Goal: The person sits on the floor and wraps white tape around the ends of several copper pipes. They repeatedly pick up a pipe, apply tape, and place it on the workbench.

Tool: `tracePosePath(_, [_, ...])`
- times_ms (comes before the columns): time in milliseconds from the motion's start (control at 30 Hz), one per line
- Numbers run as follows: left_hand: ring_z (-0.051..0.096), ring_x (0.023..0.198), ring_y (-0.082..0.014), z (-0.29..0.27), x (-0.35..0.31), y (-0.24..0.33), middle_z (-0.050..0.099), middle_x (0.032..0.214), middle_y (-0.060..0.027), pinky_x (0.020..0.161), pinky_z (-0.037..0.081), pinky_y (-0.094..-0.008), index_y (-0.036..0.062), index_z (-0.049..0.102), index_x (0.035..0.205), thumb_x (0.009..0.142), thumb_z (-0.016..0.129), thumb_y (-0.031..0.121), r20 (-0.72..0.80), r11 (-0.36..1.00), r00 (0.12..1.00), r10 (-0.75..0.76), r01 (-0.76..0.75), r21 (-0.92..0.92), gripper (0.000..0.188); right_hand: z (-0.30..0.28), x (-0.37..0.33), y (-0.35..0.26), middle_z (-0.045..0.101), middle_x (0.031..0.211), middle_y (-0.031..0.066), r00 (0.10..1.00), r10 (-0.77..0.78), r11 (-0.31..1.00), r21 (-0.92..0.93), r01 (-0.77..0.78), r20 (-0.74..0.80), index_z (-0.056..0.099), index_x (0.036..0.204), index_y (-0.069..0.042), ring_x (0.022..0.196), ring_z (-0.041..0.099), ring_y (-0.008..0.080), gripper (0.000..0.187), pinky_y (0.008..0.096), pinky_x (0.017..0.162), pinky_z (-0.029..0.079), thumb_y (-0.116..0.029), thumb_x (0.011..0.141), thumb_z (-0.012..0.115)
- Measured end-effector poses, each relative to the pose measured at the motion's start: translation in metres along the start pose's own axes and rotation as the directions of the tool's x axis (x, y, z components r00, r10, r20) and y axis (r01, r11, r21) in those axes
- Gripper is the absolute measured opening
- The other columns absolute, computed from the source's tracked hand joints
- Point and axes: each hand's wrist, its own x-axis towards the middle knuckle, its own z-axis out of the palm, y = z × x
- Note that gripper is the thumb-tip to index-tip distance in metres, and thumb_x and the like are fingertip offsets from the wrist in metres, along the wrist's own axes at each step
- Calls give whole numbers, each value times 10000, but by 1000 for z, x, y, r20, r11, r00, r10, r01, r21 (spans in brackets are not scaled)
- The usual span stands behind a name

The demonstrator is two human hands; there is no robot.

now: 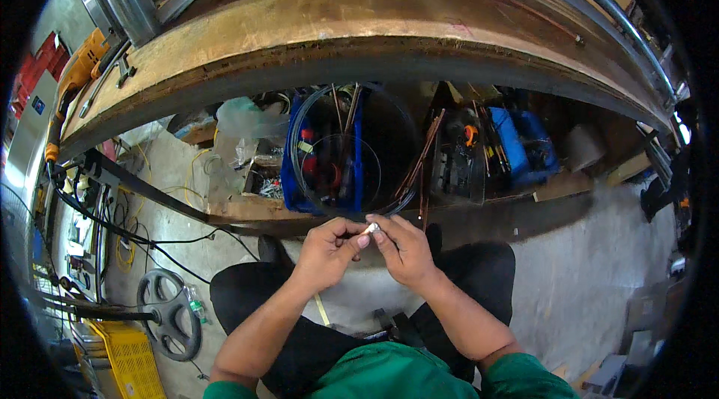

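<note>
Between my fingertips, above my lap, is a small silvery-white piece (372, 227); its exact kind is too small to make out. My left hand (328, 253) pinches it from one side with thumb and forefinger. On the other side my right hand (407, 255) is closed on it too, fingers curled and thumb pressed in. Just beyond the fingers a large loop of thin wire (294, 163) stands in front of the shelf. Its lower part comes close to my hands, and I cannot tell whether it joins the piece.
A wooden workbench (314, 17) spans the view ahead. On its lower shelf are a blue bin (288, 197), copper-coloured rods (428, 148) and another blue container (528, 144). An orange power tool (82, 62) lies at the left end. A steering wheel (191, 324) and yellow crate (127, 361) are lower left.
</note>
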Motion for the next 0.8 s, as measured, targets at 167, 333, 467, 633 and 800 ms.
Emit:
tracePosePath(167, [547,637,-46,3,2,8,620,833,-15,538,446,-212,-5,594,1039,933,660,131,28,989,998,-64,68,-129,185,0,1,5,639,894,136,999,-37,999,-33,35,-34,642,1168,-23,815,601,322,284,380,750,440,-175,936,583])
tracePosePath(333, [516,605,-47,-1,7,-4,592,809,-5,538,430,-209,-10,595,996,920,680,118,64,990,994,-86,92,-107,172,-1,1,4,644,897,122,998,-53,996,-79,50,-35,660,1159,-43,813,605,308,277,376,741,432,-176,923,601])
tracePosePath(467, [515,615,-54,2,12,-14,591,787,-10,541,421,-219,8,638,974,909,704,149,-66,973,987,146,-131,188,169,1,2,6,648,899,131,996,-69,994,-84,64,-50,662,1151,-32,787,609,315,272,384,716,453,-160,918,605])
tracePosePath(633, [520,659,-55,0,11,-12,584,776,-14,578,433,-221,33,670,950,907,711,166,-75,969,997,31,-12,245,146,-1,4,7,641,906,169,999,4,999,38,-3,-39,655,1153,-1,748,618,318,268,382,669,489,-134,927,602])
tracePosePath(800, [507,626,-45,7,8,-4,582,778,5,564,424,-202,12,600,1034,907,709,137,-72,990,991,-115,108,-91,209,0,3,10,636,890,176,999,11,996,87,-7,-38,655,1168,-2,747,616,304,271,361,695,499,-134,937,602])
